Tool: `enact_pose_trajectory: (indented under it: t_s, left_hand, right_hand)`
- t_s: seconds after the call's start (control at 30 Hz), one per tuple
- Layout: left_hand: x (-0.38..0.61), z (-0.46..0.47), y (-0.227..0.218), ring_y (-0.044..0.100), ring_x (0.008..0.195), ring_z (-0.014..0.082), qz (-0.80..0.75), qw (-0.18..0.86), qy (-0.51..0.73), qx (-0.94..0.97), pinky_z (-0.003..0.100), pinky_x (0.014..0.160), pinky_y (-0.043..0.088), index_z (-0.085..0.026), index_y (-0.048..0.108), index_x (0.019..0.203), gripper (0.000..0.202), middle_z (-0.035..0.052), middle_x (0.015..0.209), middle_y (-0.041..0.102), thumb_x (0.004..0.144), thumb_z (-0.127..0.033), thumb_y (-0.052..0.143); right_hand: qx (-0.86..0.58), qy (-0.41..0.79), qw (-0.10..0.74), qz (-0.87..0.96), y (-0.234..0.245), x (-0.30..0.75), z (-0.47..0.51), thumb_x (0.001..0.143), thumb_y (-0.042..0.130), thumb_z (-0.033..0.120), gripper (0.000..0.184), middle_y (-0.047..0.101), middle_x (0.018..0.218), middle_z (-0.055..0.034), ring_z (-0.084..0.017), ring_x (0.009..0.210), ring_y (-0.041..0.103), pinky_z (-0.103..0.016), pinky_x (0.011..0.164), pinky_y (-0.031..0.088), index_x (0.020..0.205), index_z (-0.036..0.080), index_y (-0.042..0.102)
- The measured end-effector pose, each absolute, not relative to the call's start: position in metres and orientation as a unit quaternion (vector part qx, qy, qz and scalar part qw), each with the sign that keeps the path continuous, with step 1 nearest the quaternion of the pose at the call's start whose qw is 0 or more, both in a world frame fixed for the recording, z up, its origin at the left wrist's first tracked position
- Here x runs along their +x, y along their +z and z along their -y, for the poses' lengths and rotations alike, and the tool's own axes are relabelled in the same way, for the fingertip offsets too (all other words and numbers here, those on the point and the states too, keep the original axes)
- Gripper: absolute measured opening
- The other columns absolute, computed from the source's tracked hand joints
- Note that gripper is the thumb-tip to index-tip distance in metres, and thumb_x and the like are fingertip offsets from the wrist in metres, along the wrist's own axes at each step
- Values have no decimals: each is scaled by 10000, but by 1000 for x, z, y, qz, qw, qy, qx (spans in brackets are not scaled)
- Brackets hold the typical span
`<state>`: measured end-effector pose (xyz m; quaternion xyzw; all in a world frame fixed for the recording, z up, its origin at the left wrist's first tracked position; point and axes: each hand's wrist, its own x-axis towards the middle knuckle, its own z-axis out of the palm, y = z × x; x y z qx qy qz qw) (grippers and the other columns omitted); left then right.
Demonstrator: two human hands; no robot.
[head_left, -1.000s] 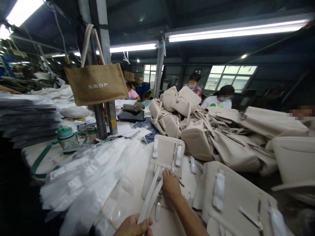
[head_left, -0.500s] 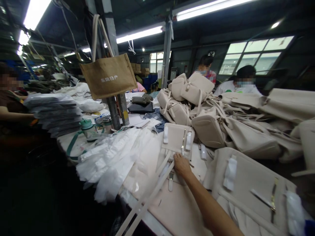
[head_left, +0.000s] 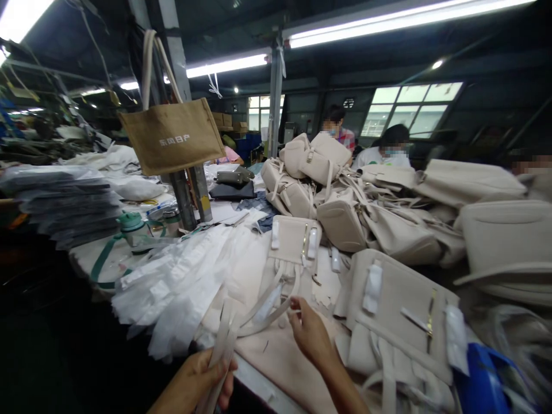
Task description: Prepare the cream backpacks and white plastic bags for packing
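Note:
A cream bag (head_left: pixel 294 240) lies flat on the work table, its long straps (head_left: pixel 241 325) running toward me. My left hand (head_left: pixel 206 378) is closed round the near ends of the straps at the table's front edge. My right hand (head_left: pixel 308 330) pinches a strap loop just below the bag's body. Wrapped metal fittings show on the bag's front.
A heap of cream bags (head_left: pixel 345 201) fills the table behind and to the right. Clear plastic sleeves (head_left: pixel 181 282) lie spread at the left. A brown tote (head_left: pixel 172 135) hangs from a post, beside a green-lidded bottle (head_left: pixel 131 225). Other people sit at the far side.
My left hand has come back into view gripping the strap ends. My right hand moved off the bag's lower edge toward me and now pinches a strap, which bows into a loop.

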<state>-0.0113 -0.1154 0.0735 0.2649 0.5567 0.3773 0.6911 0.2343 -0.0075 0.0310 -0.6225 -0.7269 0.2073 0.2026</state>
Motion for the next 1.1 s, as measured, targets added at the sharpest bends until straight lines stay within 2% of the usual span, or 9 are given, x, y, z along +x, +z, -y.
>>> enact_pose_trajectory:
  t_s: [0.13,0.2,0.3,0.43,0.53,0.7,0.8,0.93,1.1]
  left_hand:
    - [47,64,79,637,634,165,-469,695,416,351,243,590,477,-150,646,970,446,56,787,701,743,-527,720]
    - [73,47,79,646,663,172,-458,696,421,358,247,590,492,-151,643,974,423,53,822,695,749,-502,717]
    - [100,31,76,650,706,173,-463,682,423,376,243,617,512,-140,643,967,387,52,817,693,748,-448,727]
    - [117,10,73,657,688,192,-467,677,396,408,272,605,529,-144,613,992,389,48,784,693,759,-442,705]
    - [120,-13,73,675,752,207,-450,669,381,453,298,685,541,-150,600,1007,392,55,822,707,790,-471,657]
    - [108,-47,56,636,592,184,-513,613,322,508,276,568,501,-145,591,882,470,36,664,680,688,-567,655]
    - [98,-50,34,546,425,156,-556,598,286,502,236,420,391,-160,557,762,479,4,512,606,585,-582,698]
    - [97,-38,5,565,423,163,-586,615,247,466,223,389,392,-187,524,778,487,14,556,633,578,-600,686]
    - [113,-28,-28,506,323,170,-599,589,202,504,230,315,356,-208,478,726,475,15,497,616,646,-656,614]
  right_hand:
    - [-486,572,354,558,35,221,76,889,456,584,545,648,967,-100,-214,796,666,-286,557,516,1243,170,442]
    - [-426,649,404,484,38,216,89,834,534,581,565,605,772,-27,-184,642,636,-248,471,462,1204,158,477]
    - [-443,619,459,459,44,216,85,781,617,407,495,515,619,61,-112,484,538,-199,424,404,1195,159,503]
    - [-464,618,461,436,46,226,60,670,623,261,639,512,623,72,-112,468,526,-174,372,355,1277,169,448]
    - [-534,532,430,497,43,239,37,709,559,185,557,503,619,71,-119,494,528,-201,435,414,1260,169,478]
    - [-670,331,401,530,36,272,11,814,488,104,568,652,876,-48,-223,884,620,-374,863,456,1372,164,397]
    - [-722,269,326,548,21,281,9,788,474,41,613,680,993,-162,-305,982,627,-436,884,439,1392,101,386]
    - [-734,266,231,581,-1,273,14,737,537,58,453,700,1010,-203,-334,977,656,-402,810,486,1187,90,581]
    - [-693,281,160,645,2,261,24,733,665,215,304,745,946,-108,-272,874,701,-304,720,521,1034,178,679]
